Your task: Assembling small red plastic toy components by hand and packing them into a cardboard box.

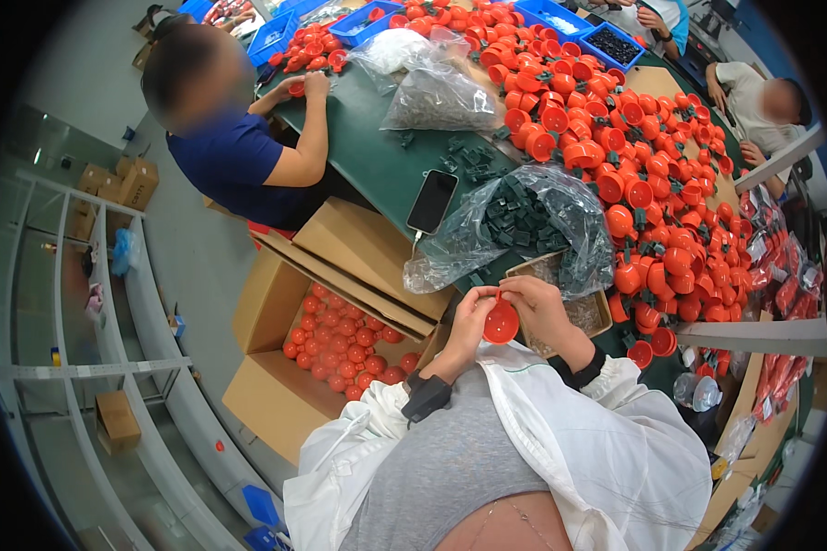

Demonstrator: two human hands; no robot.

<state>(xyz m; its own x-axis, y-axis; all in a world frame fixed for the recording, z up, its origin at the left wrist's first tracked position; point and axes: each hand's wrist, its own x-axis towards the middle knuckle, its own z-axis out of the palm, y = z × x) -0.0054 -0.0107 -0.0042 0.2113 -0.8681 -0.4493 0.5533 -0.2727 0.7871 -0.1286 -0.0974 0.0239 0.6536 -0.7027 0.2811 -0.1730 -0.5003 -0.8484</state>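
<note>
An orange-red plastic cup (500,324) hangs in front of me, its round hollow side toward me. My left hand (469,317) pinches its upper left edge, and my right hand (535,301) grips it at the top right. The fingers of both hands meet at the cup's top, so any small part there is hidden. Just beyond my hands lies a clear plastic bag (570,197) full of dark green plastic clips (524,216). Beside my right wrist stands a shallow tray (590,317) with small clear pieces in it.
A large heap of orange-red cups (652,184) covers the table's right side. Left of me stands an open cardboard box (276,367) holding red balls (345,344). A phone (432,202) lies on the green table (358,138). A co-worker (239,138) sits at the left; others work across.
</note>
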